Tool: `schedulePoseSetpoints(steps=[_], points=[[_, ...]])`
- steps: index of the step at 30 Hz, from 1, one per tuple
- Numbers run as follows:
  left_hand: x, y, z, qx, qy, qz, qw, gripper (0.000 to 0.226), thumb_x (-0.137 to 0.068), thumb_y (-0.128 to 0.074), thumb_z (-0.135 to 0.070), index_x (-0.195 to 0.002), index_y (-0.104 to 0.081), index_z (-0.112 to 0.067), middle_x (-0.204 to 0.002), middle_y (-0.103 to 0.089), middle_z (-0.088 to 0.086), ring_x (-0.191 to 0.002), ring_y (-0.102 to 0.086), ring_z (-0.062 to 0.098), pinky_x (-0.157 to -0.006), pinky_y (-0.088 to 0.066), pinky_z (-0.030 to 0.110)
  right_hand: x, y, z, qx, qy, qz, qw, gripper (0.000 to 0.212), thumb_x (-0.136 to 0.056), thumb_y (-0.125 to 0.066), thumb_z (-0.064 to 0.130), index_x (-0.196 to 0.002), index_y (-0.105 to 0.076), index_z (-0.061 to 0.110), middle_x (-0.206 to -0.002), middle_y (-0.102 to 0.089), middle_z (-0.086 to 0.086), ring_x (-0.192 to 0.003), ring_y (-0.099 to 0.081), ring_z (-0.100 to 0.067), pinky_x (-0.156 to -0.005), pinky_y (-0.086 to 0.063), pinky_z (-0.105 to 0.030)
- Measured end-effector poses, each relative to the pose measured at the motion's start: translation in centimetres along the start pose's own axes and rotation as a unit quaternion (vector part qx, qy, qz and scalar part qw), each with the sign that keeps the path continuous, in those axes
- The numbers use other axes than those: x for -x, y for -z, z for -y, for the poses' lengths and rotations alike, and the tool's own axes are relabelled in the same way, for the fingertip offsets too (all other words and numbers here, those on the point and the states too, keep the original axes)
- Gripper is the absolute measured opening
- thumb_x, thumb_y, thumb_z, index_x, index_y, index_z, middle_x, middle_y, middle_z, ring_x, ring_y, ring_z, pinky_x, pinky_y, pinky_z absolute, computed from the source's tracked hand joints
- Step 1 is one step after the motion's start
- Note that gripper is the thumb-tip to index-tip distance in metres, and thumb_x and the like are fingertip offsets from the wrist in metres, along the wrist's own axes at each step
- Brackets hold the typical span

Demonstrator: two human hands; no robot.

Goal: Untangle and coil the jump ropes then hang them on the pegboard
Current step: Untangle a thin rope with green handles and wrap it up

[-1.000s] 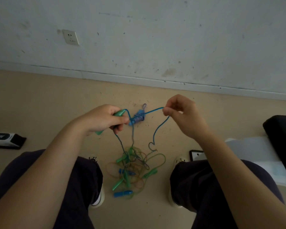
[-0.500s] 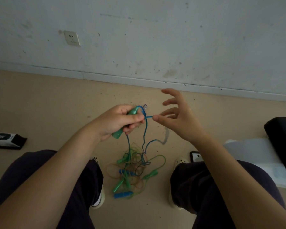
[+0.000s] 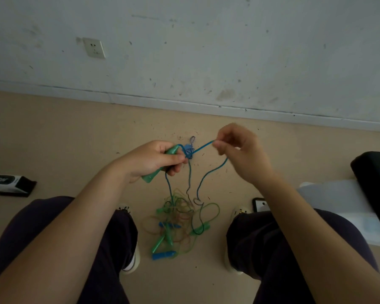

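My left hand [image 3: 154, 160] grips a green jump-rope handle [image 3: 150, 176] that sticks out below my fist. A blue rope [image 3: 203, 146] runs from the handle's top to my right hand [image 3: 239, 150], which pinches it, then hangs down in a loop to the floor. A small blue-and-white braided cord [image 3: 190, 149] lies on the floor just behind the rope. Between my feet sits a tangled pile of ropes [image 3: 180, 220] with green handles and a blue handle [image 3: 162, 255]. No pegboard is in view.
I sit with my knees apart over a beige floor, facing a scuffed white wall with a socket [image 3: 94, 48]. A black-and-white box [image 3: 9, 184] lies at the left. A phone [image 3: 261, 204], a white sheet [image 3: 347, 207] and a black object [image 3: 375, 178] are at the right.
My right hand, which had spread its fingers beside the left hand, has closed on the blue rope and drawn it out to the right. The left hand keeps holding the green handle.
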State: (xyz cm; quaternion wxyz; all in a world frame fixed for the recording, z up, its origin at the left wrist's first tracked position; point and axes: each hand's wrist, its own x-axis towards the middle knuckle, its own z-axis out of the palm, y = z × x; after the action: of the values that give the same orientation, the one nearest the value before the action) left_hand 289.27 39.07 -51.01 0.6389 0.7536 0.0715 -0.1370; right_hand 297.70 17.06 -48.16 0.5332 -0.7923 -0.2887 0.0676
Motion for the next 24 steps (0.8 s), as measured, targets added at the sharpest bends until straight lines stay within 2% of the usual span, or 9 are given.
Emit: schedulePoseSetpoints(steps=[3, 5, 8, 11, 14, 17, 19, 22, 24], points=[[-0.2, 0.8, 0.7, -0.073, 0.024, -0.034, 0.996, 0.011, -0.099, -0.061, -0.014, -0.093, -0.069, -0.009, -0.071, -0.071, -0.001, -0.069, -0.066, 0.014, -0.078, -0.053, 0.035, -0.6, 1.4, -0.6, -0.062, -0.024, -0.117, 0.991, 0.023, -0.091, -0.062, -0.003, -0.082, -0.053, 0.017, -0.071, -0.059, -0.006, -0.06, -0.06, -0.014, -0.064, -0.05, -0.028], [-0.2, 0.7, 1.0, -0.179, 0.04, -0.033, 0.982, 0.014, -0.099, -0.061, -0.017, -0.087, -0.068, -0.014, -0.073, -0.073, 0.0, -0.073, -0.068, 0.016, -0.088, -0.053, 0.041, -0.8, 1.9, -0.9, -0.065, -0.027, -0.141, 0.988, 0.023, -0.091, -0.062, -0.001, -0.082, -0.053, 0.019, -0.073, -0.06, -0.007, -0.058, -0.061, -0.011, -0.062, -0.05, -0.026], [0.3, 0.0, 0.4, -0.137, 0.016, -0.012, 0.99, 0.014, -0.098, -0.063, -0.017, -0.085, -0.066, -0.014, -0.067, -0.07, 0.001, -0.066, -0.065, 0.016, -0.083, -0.054, 0.039, -0.5, 1.6, -1.2, -0.034, -0.054, -0.064, 0.996, 0.019, -0.09, -0.069, 0.013, -0.097, -0.055, 0.023, -0.088, -0.065, -0.006, -0.06, -0.067, -0.018, -0.063, -0.053, -0.032], [0.8, -0.2, -0.9, 0.102, -0.054, 0.03, 0.993, 0.011, -0.097, -0.062, -0.016, -0.088, -0.064, -0.011, -0.059, -0.055, -0.001, -0.048, -0.049, 0.012, -0.06, -0.053, 0.029, 0.2, 0.9, -1.2, 0.013, -0.074, 0.031, 0.997, 0.057, -0.078, -0.081, 0.038, -0.123, -0.046, 0.041, -0.115, -0.057, 0.0, -0.08, -0.068, -0.017, -0.071, -0.057, -0.024], [0.7, -0.6, -1.0, -0.001, -0.042, -0.033, 0.999, 0.011, -0.098, -0.062, -0.016, -0.091, -0.066, -0.008, -0.056, -0.052, -0.004, -0.046, -0.04, 0.013, -0.046, -0.038, 0.022, 0.5, 0.2, -1.0, 0.107, -0.024, 0.083, 0.99, 0.067, -0.066, -0.077, 0.056, -0.126, -0.047, 0.05, -0.125, -0.046, 0.008, -0.108, -0.054, -0.005, -0.084, -0.04, -0.008], [0.7, -1.2, -0.8, -0.024, -0.02, -0.012, 0.999, 0.015, -0.098, -0.063, -0.018, -0.096, -0.067, -0.004, -0.059, -0.053, -0.003, -0.046, -0.039, 0.012, -0.044, -0.035, 0.02, 0.8, -0.9, -0.7, 0.101, 0.025, 0.123, 0.987, 0.037, -0.075, -0.082, 0.036, -0.109, -0.068, 0.03, -0.113, -0.061, 0.01, -0.104, -0.055, 0.003, -0.087, -0.037, -0.004], [0.7, -1.5, -1.0, -0.005, -0.024, 0.012, 1.0, 0.014, -0.098, -0.064, -0.02, -0.094, -0.066, -0.006, -0.061, -0.055, -0.001, -0.046, -0.04, 0.011, -0.045, -0.036, 0.02, 1.0, -1.7, -0.4, 0.061, 0.023, 0.134, 0.989, 0.02, -0.078, -0.082, 0.025, -0.093, -0.069, 0.024, -0.095, -0.07, 0.008, -0.091, -0.063, -0.001, -0.084, -0.045, -0.012], [0.7, -1.5, -1.0, 0.005, -0.029, 0.007, 1.0, 0.015, -0.098, -0.063, -0.02, -0.092, -0.065, -0.006, -0.063, -0.058, 0.001, -0.048, -0.043, 0.011, -0.048, -0.038, 0.021, 1.0, -2.5, -0.4, 0.036, -0.016, 0.134, 0.99, 0.017, -0.078, -0.082, 0.017, -0.082, -0.065, 0.022, -0.077, -0.067, 0.001, -0.072, -0.06, -0.008, -0.074, -0.052, -0.034], [0.7, -1.5, -0.9, 0.011, -0.029, 0.004, 1.0, 0.014, -0.098, -0.062, -0.019, -0.09, -0.065, -0.008, -0.065, -0.059, 0.002, -0.051, -0.047, 0.013, -0.051, -0.041, 0.022, 1.0, -2.5, -0.4, 0.034, -0.019, 0.143, 0.989, 0.015, -0.081, -0.079, 0.017, -0.078, -0.065, 0.021, -0.072, -0.065, -0.001, -0.067, -0.057, -0.011, -0.071, -0.052, -0.038]])
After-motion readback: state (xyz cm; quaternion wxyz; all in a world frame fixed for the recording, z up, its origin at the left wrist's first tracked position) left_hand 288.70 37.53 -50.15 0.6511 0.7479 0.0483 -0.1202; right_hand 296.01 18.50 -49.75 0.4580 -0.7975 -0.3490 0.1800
